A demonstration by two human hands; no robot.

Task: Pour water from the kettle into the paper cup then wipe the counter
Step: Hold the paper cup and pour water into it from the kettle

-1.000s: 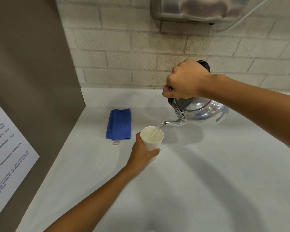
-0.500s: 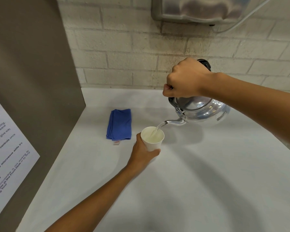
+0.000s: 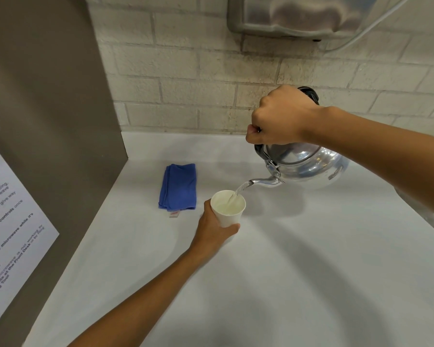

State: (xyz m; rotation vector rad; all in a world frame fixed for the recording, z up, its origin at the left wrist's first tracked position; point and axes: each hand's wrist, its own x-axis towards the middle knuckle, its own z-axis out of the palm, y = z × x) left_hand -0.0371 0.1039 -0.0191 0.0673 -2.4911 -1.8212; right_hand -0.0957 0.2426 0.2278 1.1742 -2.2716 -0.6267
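Steel and shiny, the kettle (image 3: pixel 308 164) hangs tilted over the counter (image 3: pixel 286 271), its spout (image 3: pixel 263 182) pointing left and sending a thin stream of water (image 3: pixel 239 192) into the cup (image 3: pixel 228 209). The right hand (image 3: pixel 278 116) is closed in a fist round the black handle on top, and the left hand (image 3: pixel 212 227) wraps the cup's lower wall from the near-left side, steadying it on the counter somewhat left of the middle. The pour is the step in hand, and it looks well along: the water surface seems to sit fairly high inside the cup, though the white interior makes the exact level hard to read. To finish well, the tilt should be eased back gradually so the stream thins and stops cleanly over the mouth rather than dribbling down the spout onto the counter. The spout tip should stay just above the rim, near its right side as now, and the left hand should grip lightly, since a paper wall can buckle and slop water when squeezed. A folded blue cloth (image 3: pixel 178 187) lies just left of the cup, toward the back-left corner, within easy reach for the wiping to come; no spill shows on the counter.
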